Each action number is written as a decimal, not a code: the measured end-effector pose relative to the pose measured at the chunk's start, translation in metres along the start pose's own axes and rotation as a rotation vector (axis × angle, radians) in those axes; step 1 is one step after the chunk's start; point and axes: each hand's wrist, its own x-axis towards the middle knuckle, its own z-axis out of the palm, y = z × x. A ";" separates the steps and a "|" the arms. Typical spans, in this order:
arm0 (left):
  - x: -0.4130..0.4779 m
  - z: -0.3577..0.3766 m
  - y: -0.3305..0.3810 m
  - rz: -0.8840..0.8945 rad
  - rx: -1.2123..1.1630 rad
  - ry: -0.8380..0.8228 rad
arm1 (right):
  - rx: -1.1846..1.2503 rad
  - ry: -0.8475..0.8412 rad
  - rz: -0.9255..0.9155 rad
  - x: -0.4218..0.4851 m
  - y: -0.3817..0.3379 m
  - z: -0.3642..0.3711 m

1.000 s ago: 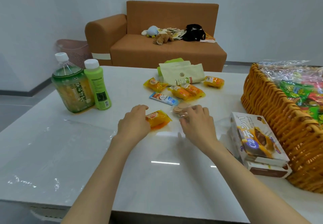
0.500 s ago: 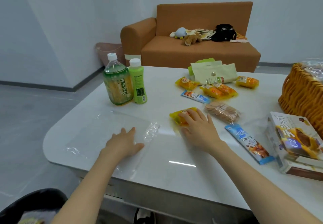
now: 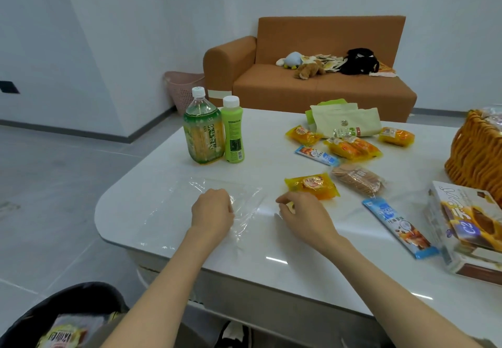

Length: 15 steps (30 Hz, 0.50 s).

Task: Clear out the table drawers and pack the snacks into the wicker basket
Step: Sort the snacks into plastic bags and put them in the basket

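The left hand [image 3: 213,209] clamped its grip on crinkled clear film [image 3: 244,198] on the glossy white desk [image 3: 260,141]. The right hand [image 3: 304,211] curled beside a yellow snack packet [image 3: 312,186], its grip unclear. The woven wicker basket [image 3: 475,152] stood right, past a blue NESCAFE sachet [image 3: 399,225].

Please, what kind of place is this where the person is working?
Most likely a living room in a home, sparsely furnished. An orange sofa with soft toys on it stands behind the white table, and a pink plastic basket sits on the floor beside the sofa.
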 end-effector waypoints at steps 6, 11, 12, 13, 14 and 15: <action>-0.017 -0.022 0.012 0.107 -0.230 0.142 | 0.749 -0.169 0.436 0.008 -0.016 -0.004; -0.022 -0.024 0.025 0.119 -0.337 0.281 | 1.187 -0.247 0.400 0.007 -0.023 -0.036; -0.020 -0.023 0.029 0.124 -0.357 0.298 | 1.206 -0.230 0.367 0.005 -0.024 -0.042; -0.020 -0.022 0.034 0.135 -0.376 0.309 | 1.184 -0.192 0.337 0.003 -0.024 -0.047; -0.020 -0.021 0.039 0.148 -0.398 0.308 | 1.141 -0.133 0.308 0.001 -0.024 -0.050; -0.020 -0.020 0.045 0.166 -0.422 0.296 | 1.096 -0.057 0.285 -0.001 -0.023 -0.052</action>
